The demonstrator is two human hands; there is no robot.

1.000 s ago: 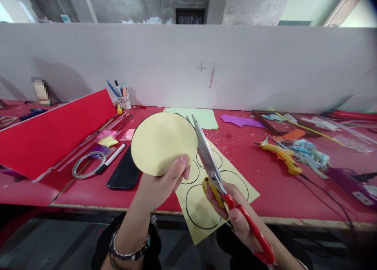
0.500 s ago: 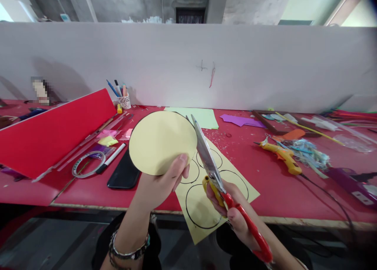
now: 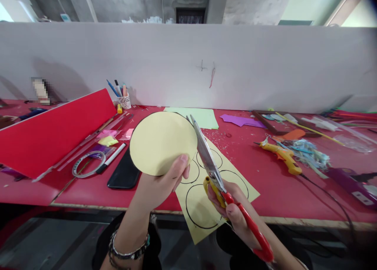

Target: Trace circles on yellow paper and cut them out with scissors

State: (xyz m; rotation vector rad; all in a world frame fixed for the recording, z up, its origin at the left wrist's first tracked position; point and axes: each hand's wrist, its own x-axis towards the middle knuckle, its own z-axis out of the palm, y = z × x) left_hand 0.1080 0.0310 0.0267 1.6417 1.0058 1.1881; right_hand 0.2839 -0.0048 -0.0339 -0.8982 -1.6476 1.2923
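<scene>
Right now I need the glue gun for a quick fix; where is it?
The yellow glue gun lies on the red table, right of the person's right hand, beside a pile of blue scraps.

yellow paper disc (image 3: 161, 142) | held upright | scissors (image 3: 212, 164) blades at right edge

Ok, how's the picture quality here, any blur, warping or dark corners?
Head view: even, soft light, sharp on the yellow paper circle and scissors; wide-angle warp bows the red table edge; a patch on the far left is pixelated; the top right corner is dark.
</scene>
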